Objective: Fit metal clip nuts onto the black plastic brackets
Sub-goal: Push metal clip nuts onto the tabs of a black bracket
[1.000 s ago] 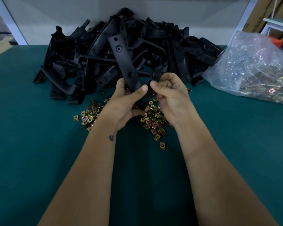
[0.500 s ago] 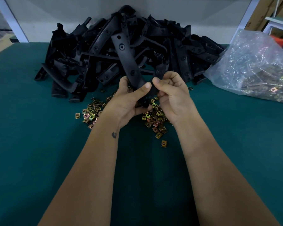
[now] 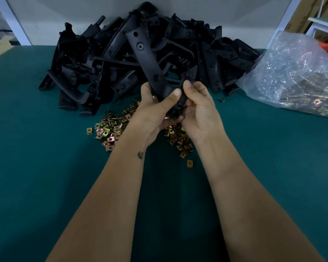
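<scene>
A long black plastic bracket (image 3: pixel 149 63) is held up over the green table, its upper end pointing away to the upper left. My left hand (image 3: pixel 155 112) grips its lower part, thumb across the front face. My right hand (image 3: pixel 199 108) grips the bracket's lower right edge, thumb up near a side tab. Whether a clip nut sits between those fingers is hidden. Loose brass-coloured clip nuts (image 3: pixel 110 129) lie scattered on the table under and around both hands. One lone clip nut (image 3: pixel 190 163) lies nearest me.
A big pile of black brackets (image 3: pixel 87 69) fills the back of the green table (image 3: pixel 36 176) against a white wall. A clear plastic bag of clip nuts (image 3: pixel 295 76) sits at the right. Cardboard boxes (image 3: pixel 301 14) and shelving stand beyond the table's right corner.
Both hands have stayed on the bracket. My right thumb has moved up along the bracket's right edge, and my left thumb has slid a little further across its face.
</scene>
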`<act>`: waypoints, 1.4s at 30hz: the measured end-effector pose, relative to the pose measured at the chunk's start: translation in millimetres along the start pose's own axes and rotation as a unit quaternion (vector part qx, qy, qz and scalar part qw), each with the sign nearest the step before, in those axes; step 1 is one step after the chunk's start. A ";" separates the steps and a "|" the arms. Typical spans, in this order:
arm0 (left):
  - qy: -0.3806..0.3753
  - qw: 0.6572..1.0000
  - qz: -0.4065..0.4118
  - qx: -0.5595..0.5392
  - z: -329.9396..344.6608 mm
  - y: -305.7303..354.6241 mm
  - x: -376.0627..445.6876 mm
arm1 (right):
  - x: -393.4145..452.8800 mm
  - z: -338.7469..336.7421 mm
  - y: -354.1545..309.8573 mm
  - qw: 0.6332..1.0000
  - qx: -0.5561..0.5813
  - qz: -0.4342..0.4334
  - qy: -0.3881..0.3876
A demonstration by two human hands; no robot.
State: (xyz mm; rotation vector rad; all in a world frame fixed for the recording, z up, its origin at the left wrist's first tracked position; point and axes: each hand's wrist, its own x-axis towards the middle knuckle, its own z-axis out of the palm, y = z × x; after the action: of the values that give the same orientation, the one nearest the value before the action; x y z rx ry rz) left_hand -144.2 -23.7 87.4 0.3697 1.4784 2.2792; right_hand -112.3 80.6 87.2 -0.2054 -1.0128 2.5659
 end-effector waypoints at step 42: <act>0.107 0.963 -0.036 -0.246 9.9 -15.2 12.1 | -10.5 12.0 9.7 0.717 -0.637 -0.274 0.075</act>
State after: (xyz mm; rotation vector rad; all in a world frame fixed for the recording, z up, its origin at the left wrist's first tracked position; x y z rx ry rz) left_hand -147.9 -4.5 77.6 -0.0769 0.9373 2.5806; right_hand -108.6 62.4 89.4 -0.3617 -2.1731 0.9449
